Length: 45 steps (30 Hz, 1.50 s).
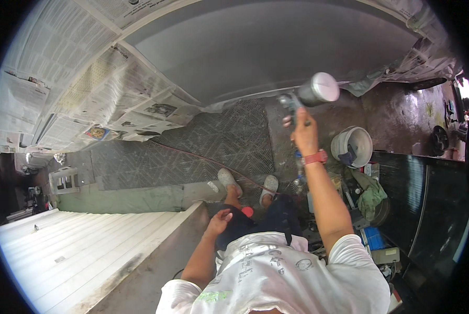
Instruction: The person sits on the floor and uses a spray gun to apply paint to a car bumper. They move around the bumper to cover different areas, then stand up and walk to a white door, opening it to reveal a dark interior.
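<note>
My right hand (303, 133), reaching forward with a red watch on the wrist, is wrapped round the handle of a spray gun (292, 102). A round cup with a whitish lid (324, 87) sits on the gun. Ahead stands a smooth grey vehicle panel (276, 44), and the gun is held apart from its lower right part. My left hand (220, 222) hangs by my thigh, its fingers loosely bent and holding nothing. A small red round thing (247, 211) shows near it, too unclear to name.
Newspaper masking (124, 94) borders the panel. A thin reddish hose (208, 158) crosses the dark textured floor mat (192, 141) by my feet. To the right stand a white bucket (364, 137) with a dark cloth, and a green cloth (371, 193) among tools. A white ribbed panel (88, 240) lies left.
</note>
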Each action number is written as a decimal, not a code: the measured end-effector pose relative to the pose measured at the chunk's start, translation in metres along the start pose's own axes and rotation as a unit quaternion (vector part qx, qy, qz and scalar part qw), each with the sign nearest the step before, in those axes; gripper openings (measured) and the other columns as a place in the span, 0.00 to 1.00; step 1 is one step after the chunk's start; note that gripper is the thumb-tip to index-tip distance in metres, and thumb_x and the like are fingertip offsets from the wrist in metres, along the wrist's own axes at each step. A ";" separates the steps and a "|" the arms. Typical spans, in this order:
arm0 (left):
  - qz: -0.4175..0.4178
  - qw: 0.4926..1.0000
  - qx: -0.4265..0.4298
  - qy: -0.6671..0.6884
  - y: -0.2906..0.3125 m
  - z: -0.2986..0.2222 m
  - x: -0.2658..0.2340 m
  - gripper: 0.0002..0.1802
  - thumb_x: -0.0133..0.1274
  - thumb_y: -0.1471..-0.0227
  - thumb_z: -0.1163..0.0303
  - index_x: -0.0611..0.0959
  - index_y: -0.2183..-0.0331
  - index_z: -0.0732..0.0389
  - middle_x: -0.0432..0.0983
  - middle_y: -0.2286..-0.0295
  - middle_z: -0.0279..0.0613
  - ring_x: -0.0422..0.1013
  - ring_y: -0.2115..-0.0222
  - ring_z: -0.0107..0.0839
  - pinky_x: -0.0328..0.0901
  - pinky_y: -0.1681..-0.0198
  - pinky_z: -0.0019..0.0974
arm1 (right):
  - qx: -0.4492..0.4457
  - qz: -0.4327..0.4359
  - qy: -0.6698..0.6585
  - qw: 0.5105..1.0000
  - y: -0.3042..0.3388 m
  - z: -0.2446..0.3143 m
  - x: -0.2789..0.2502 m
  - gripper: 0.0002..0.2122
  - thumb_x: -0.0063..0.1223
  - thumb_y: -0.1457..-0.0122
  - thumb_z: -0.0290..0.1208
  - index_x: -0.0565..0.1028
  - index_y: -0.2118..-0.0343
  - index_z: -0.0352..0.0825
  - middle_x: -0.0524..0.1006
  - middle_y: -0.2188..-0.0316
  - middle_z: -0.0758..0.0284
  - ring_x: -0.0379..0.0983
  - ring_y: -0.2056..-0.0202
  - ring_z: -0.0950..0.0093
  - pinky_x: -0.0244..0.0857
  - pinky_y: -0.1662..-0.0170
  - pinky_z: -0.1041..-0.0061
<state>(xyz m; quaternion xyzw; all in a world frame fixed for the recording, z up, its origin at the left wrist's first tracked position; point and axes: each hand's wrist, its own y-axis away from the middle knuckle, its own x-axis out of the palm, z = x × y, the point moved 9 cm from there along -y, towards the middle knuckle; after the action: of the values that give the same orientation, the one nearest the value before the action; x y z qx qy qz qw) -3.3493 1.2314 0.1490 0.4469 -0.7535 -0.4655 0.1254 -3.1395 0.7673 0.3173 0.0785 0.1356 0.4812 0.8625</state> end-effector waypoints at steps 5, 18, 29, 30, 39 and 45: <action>0.002 0.999 -0.034 -0.014 0.002 0.003 0.000 0.28 0.61 0.38 0.56 0.78 0.43 0.61 0.82 0.51 0.48 0.78 0.52 0.33 0.69 0.46 0.36 | -0.008 -0.161 -0.014 0.987 -0.015 -0.011 -0.123 0.29 0.36 0.26 0.56 0.79 0.57 0.29 0.83 0.69 0.64 0.70 0.85 0.77 0.64 0.82 0.77; 0.000 0.999 -0.016 -0.031 -0.017 -0.004 -0.001 0.29 0.59 0.38 0.54 0.78 0.42 0.62 0.81 0.51 0.48 0.78 0.50 0.35 0.68 0.44 0.37 | -0.009 -0.212 -0.065 0.975 0.002 0.010 -0.109 0.28 0.36 0.26 0.55 0.78 0.56 0.31 0.83 0.68 0.64 0.73 0.81 0.77 0.66 0.81 0.78; -0.023 1.000 -0.013 -0.012 -0.014 -0.007 -0.001 0.27 0.60 0.38 0.56 0.79 0.43 0.61 0.81 0.51 0.48 0.78 0.51 0.35 0.69 0.45 0.37 | -0.059 0.209 -0.068 0.974 0.069 0.077 0.115 0.28 0.39 0.26 0.54 0.71 0.35 0.38 0.82 0.67 0.69 0.76 0.71 0.83 0.66 0.78 0.82; -0.024 1.000 -0.015 -0.012 -0.013 -0.007 -0.001 0.27 0.60 0.38 0.56 0.79 0.43 0.61 0.81 0.50 0.48 0.78 0.51 0.35 0.69 0.45 0.37 | -0.060 0.225 -0.086 0.969 0.068 0.084 0.116 0.27 0.39 0.26 0.54 0.74 0.38 0.36 0.82 0.67 0.68 0.77 0.70 0.82 0.66 0.78 0.82; -0.019 1.000 -0.006 -0.023 -0.010 0.002 0.004 0.27 0.60 0.37 0.56 0.78 0.42 0.61 0.82 0.51 0.47 0.78 0.53 0.33 0.71 0.49 0.36 | -0.066 0.017 -0.045 0.997 0.007 0.087 -0.014 0.28 0.34 0.26 0.57 0.78 0.50 0.35 0.83 0.67 0.67 0.79 0.67 0.80 0.66 0.78 0.82; 0.000 0.999 -0.036 -0.007 -0.009 0.000 0.007 0.28 0.60 0.38 0.56 0.78 0.42 0.61 0.82 0.51 0.47 0.79 0.54 0.33 0.71 0.50 0.37 | -0.092 -0.223 -0.071 0.968 0.003 0.065 -0.155 0.28 0.32 0.25 0.54 0.75 0.48 0.31 0.83 0.65 0.63 0.80 0.68 0.75 0.67 0.79 0.78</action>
<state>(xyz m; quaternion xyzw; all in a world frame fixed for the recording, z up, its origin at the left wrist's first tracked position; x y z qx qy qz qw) -3.3482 1.2238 0.1399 0.4390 -0.7371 -0.4953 0.1364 -3.1991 0.6359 0.4045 0.0009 0.0436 0.2804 0.9589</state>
